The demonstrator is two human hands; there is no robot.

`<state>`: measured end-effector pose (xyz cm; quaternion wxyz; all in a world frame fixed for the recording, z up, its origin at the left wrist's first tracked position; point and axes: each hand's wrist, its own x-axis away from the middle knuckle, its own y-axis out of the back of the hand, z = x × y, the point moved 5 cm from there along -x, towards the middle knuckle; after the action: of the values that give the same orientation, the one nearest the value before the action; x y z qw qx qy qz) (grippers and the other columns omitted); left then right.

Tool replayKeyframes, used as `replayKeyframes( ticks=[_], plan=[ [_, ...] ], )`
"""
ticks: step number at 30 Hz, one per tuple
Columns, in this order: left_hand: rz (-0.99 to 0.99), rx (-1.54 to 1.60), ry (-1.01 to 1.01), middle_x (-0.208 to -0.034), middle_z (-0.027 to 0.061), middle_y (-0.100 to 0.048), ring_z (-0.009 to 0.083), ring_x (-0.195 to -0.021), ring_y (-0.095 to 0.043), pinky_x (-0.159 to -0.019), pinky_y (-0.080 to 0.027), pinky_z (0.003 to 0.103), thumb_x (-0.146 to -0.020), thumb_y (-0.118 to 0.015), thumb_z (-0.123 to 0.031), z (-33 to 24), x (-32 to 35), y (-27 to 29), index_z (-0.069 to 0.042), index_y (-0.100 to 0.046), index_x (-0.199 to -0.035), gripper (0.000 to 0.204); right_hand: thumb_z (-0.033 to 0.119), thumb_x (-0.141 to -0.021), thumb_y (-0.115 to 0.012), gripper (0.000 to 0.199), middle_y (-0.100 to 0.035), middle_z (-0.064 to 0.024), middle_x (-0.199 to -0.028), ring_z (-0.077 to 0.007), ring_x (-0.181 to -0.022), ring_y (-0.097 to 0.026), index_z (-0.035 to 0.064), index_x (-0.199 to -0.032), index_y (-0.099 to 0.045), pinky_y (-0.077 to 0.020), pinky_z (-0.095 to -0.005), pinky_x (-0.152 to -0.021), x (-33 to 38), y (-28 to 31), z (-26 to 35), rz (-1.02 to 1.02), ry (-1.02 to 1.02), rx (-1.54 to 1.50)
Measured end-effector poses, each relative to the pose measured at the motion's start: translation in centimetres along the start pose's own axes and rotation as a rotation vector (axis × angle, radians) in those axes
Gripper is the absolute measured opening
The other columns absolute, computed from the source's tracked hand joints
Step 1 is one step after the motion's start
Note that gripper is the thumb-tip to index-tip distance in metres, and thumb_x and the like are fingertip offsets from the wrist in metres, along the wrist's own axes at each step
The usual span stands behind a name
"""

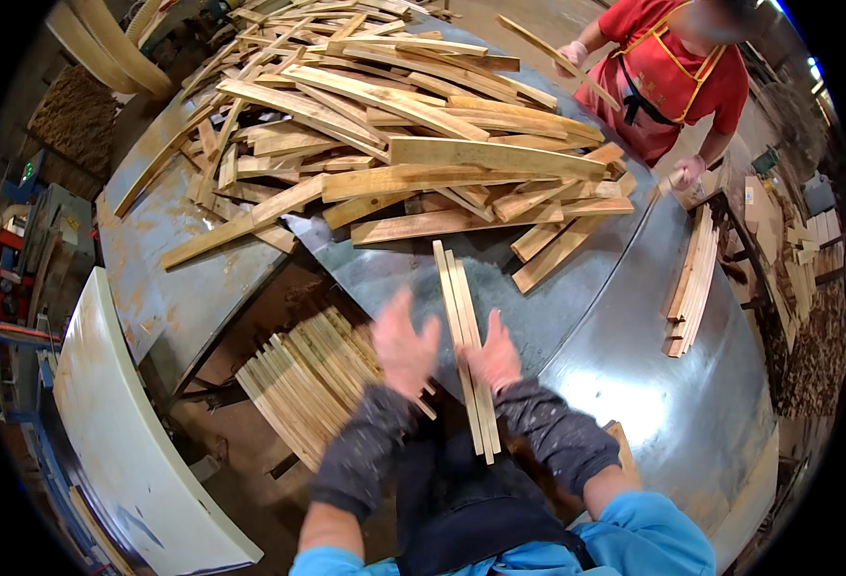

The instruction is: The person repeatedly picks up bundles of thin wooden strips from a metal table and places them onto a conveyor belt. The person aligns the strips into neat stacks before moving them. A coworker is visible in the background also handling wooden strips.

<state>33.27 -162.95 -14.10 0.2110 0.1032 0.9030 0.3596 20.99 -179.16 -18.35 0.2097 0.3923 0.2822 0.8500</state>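
A small bundle of narrow wooden strips (459, 326) lies on the metal table, its near ends sticking out past the edge toward my body. My right hand (493, 355) is against the bundle's right side, fingers stretched out and the thumb touching the wood. Left of the strips, my left hand (406, 346) hovers apart from them, fingers spread, smeared by motion and holding nothing. Below and beyond that hand is a stack of strips (313, 374) laid side by side, lower than the tabletop. A large heap of loose wooden boards (461, 154) covers the table's far part.
Across the table a person in red (677, 86) holds a wooden strip (557, 60) in one gloved hand. Another strip bundle (694, 278) sits on the metal table (615, 336) at the right. A pale curved panel (135, 422) stands at the left.
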Motion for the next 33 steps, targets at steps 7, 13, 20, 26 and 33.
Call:
replayKeyframes(
  ticks=[7, 13, 20, 26, 33],
  plan=[
    [0.026, -0.939, -0.35, -0.157, 0.0227, -0.054, 0.0396, -0.151, -0.047, -0.133, -0.02, 0.057, -0.085, -0.084, -0.028, 2.8, -26.3, -2.4, -0.007, -0.037, -0.164, 0.094, 0.035, -0.081, -0.088, 0.118, -0.052, -0.0241, -0.153, -0.0447, -0.138, -0.053, 0.0049, -0.171, -0.017, -0.0473, -0.0501, -0.116, 6.5, -7.4, -5.7, -0.08, 0.121, 0.244],
    [0.531, -0.721, -0.247, -0.125, 0.0159, -0.072, 0.0378, -0.116, -0.07, -0.099, -0.054, 0.051, -0.093, -0.074, -0.026, 0.0, -23.6, -2.6, -0.011, -0.056, -0.145, 0.057, 0.026, -0.083, -0.084, 0.112, -0.056, -0.0225, -0.144, -0.0439, -0.132, -0.056, 0.0061, -0.172, -0.018, -0.0479, -0.0507, -0.115, 5.2, -6.4, -8.1, -0.016, 0.069, 0.167],
    [0.904, 0.547, 0.761, -0.091, 0.0145, -0.072, 0.0218, -0.076, -0.069, -0.068, -0.059, 0.037, -0.099, -0.061, -0.017, 0.6, -1.9, 1.3, 0.005, -0.066, -0.12, 0.031, 0.019, -0.078, -0.088, 0.117, -0.055, -0.0279, -0.157, -0.0437, -0.142, -0.055, 0.0012, -0.172, -0.021, -0.0453, -0.042, -0.12, 3.9, -4.2, -11.6, 0.042, 0.113, -0.323],
    [0.801, 1.064, 1.131, -0.096, 0.0156, -0.074, 0.0224, -0.076, -0.072, -0.073, -0.063, 0.037, -0.107, -0.067, -0.033, -3.0, 20.2, 0.1, 0.002, -0.064, -0.133, 0.044, 0.0, -0.079, -0.086, 0.108, -0.059, -0.0208, -0.156, -0.0311, -0.14, -0.058, -0.0012, -0.171, -0.029, -0.0443, -0.0351, -0.119, 3.9, -1.6, -14.1, 0.296, -0.041, -0.76],
    [0.578, 0.955, 1.199, -0.096, 0.0129, -0.072, 0.0221, -0.074, -0.071, -0.067, -0.061, 0.038, -0.112, -0.062, -0.036, -3.7, 29.1, -3.5, -0.003, -0.06, -0.13, 0.038, 0.001, -0.081, -0.085, 0.104, -0.058, -0.0218, -0.157, -0.0325, -0.142, -0.057, -0.0011, -0.17, -0.031, -0.0438, -0.0356, -0.119, 5.1, -2.2, -15.6, 0.168, 0.006, -0.667]
  ],
)
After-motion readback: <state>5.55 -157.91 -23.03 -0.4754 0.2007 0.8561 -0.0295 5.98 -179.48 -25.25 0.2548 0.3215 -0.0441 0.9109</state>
